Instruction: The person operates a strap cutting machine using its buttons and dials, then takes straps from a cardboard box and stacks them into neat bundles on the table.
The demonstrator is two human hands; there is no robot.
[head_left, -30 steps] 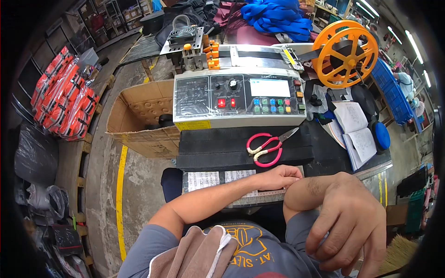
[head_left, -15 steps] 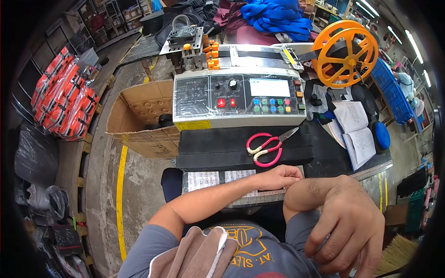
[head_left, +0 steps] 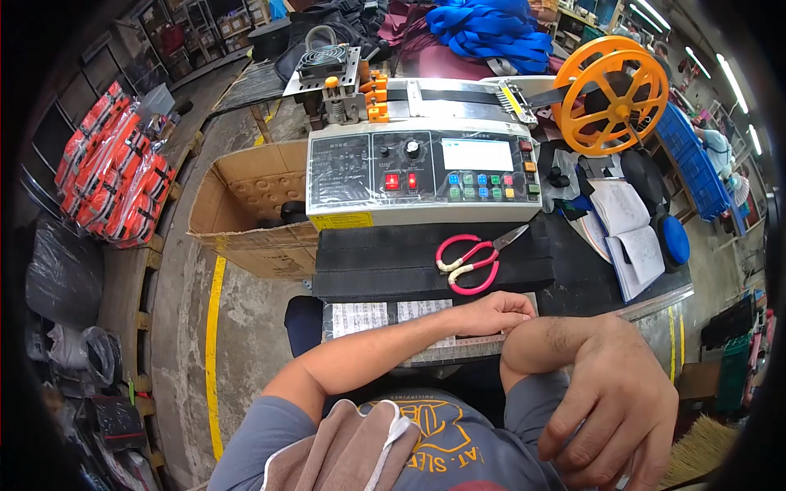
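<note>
My left hand [head_left: 499,311] rests at the table's near edge with its fingers curled in, right beside my right forearm; I see nothing held in it. Close to the camera at the lower right, my right hand [head_left: 614,401] hangs from a bent wrist, its fingers loosely apart and empty. Red-handled scissors [head_left: 471,266] lie on black strips [head_left: 372,262] beyond my left hand. Behind them stands a white machine [head_left: 417,214] with a lit screen and coloured buttons. Black tape runs across its top from an orange reel [head_left: 602,114]. Printed sheets [head_left: 359,317] and a ruler [head_left: 479,340] lie near my left forearm.
An open notebook [head_left: 639,250] and a blue roll [head_left: 675,239] lie on the right. A cardboard box [head_left: 254,245] stands left of the machine. Orange packed items [head_left: 115,176] are piled at far left. Blue webbing [head_left: 491,33] is heaped behind the machine. A brown cloth [head_left: 340,446] covers part of my shirt.
My right hand has shifted slightly, its fingers hanging a little differently. The orange reel's spokes have changed position. My left hand and the scissors have stayed in place.
</note>
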